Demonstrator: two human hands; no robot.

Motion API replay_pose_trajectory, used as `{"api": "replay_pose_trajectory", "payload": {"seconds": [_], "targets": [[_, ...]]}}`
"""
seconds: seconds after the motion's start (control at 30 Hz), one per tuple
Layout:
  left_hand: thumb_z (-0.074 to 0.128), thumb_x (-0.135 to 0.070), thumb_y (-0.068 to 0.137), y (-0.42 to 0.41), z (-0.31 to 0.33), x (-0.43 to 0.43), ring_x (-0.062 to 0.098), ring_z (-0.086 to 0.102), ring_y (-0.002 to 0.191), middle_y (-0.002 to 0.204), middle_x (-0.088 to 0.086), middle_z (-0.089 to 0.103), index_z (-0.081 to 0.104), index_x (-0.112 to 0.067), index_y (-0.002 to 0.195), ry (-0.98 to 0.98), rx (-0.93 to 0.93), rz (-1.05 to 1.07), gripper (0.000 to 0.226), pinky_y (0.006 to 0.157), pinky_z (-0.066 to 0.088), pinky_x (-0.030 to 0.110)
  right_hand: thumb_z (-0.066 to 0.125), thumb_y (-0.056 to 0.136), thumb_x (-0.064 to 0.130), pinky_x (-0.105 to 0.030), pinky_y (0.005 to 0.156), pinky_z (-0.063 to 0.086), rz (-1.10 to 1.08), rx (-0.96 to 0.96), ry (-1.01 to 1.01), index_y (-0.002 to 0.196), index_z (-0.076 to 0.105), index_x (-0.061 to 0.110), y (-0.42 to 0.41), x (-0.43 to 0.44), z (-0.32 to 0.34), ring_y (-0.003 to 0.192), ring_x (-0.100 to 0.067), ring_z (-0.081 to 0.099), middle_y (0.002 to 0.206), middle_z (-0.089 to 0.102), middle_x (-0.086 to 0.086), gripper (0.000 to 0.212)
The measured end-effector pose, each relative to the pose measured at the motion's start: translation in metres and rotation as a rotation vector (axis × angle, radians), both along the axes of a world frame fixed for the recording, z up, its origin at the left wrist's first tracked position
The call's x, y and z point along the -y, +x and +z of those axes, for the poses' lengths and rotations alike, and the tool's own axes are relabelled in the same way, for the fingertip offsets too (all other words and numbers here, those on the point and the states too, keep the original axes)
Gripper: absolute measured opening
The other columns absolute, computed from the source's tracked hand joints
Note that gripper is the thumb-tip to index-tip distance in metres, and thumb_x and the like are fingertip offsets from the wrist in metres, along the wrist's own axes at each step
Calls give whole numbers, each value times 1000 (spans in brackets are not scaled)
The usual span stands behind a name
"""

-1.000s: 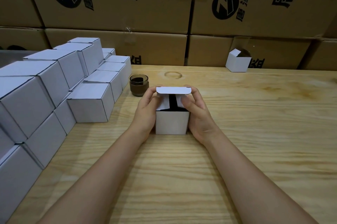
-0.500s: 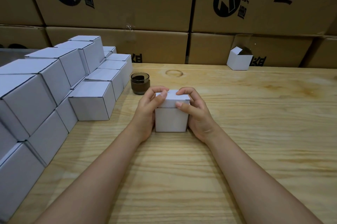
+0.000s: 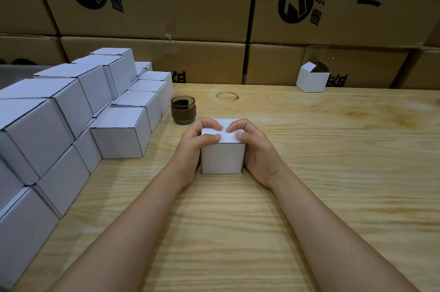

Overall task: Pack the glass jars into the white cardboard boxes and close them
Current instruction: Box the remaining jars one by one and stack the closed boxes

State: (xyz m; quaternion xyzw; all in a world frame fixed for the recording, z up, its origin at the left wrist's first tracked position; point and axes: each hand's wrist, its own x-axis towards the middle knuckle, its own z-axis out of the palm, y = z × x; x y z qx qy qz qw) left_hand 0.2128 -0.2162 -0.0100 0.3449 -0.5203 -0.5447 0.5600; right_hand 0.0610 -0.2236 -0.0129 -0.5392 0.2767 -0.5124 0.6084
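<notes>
Two hands fill the middle of my feed: the left hand [image 3: 193, 147] and right hand [image 3: 257, 150] each curl round the white box [image 3: 222, 159], thumbs and fingertips pressing on its flat, closed lid. Whatever sits inside is hidden from me. The box stands on the pale, grained wooden table [image 3: 333, 149]. Just beyond the left hand stands a smoky glass jar [image 3: 182, 109] with a brown band. At left, a stepped stack of closed boxes [image 3: 71, 106], matte and sharp-edged, runs off the frame. One open-topped box [image 3: 312, 81] sits far right against brown printed cartons [image 3: 154, 6], its inside too dark to read.
</notes>
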Motion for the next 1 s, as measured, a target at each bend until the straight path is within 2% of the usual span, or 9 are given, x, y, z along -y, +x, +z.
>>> {"api": "replay_pose_trajectory", "payload": {"seconds": [0.1,0.17,0.27,0.4,0.47,0.63,0.77,0.9,1.0], "targets": [[57,-19,70,-5,5,-8,15,54,114,109,-13,60,66,-22,84,-71,127,131,16,89,45,29,53,76,16,-29,72,47,-14,-22,-19,85,62,17,1,1,-2,88,-18,56,97,61,-3,13],[50,-16,82,-3,3,-15,18,47,127,127,-2,56,68,-16,93,-412,551,444,20,104,35,37,57,80,20,-29,84,45,-53,-89,-97,98,62,19,3,0,-4,98,-17,54,108,60,-2,19],[47,-20,92,-2,-2,-19,26,63,107,114,8,68,69,-6,103,-846,1062,679,29,107,32,46,59,86,33,-27,100,42,-62,-174,-145,125,51,30,5,-1,-3,118,-13,51,134,52,-3,40],[64,-53,78,-6,6,-26,29,61,77,83,10,64,69,-7,88,-844,1446,799,47,88,47,42,34,83,61,-38,114,29,7,-88,38,146,25,35,6,-2,2,135,-14,40,148,42,0,68],[71,-45,72,-2,8,-30,30,57,72,79,12,58,64,-7,83,-800,1499,854,41,76,47,40,29,82,62,-43,116,26,-19,-97,65,147,25,29,5,-2,2,138,-18,34,146,43,-3,73],[54,-30,69,28,4,-50,30,49,67,74,12,50,52,-6,78,-877,1566,994,25,64,36,38,38,80,55,-44,112,31,-63,-137,74,137,42,20,5,-3,4,129,-18,42,134,54,-9,67],[51,-27,67,61,2,-63,31,48,67,74,14,47,49,-6,77,-776,1579,1086,23,62,35,39,43,80,49,-43,109,35,-60,-132,81,131,48,19,4,-3,4,128,-24,44,125,60,-7,60],[49,-22,68,87,0,-66,34,50,70,79,17,50,48,-5,83,-638,1633,1136,23,63,37,42,43,94,35,-43,106,39,-74,-111,87,124,53,19,4,0,2,124,-27,49,117,64,-6,36],[44,-22,72,101,1,-66,37,53,73,82,19,53,52,-2,84,-494,1644,1110,24,65,40,45,42,97,31,-42,104,41,-91,-97,103,124,54,18,3,1,1,122,-27,51,115,65,-6,32]]}}
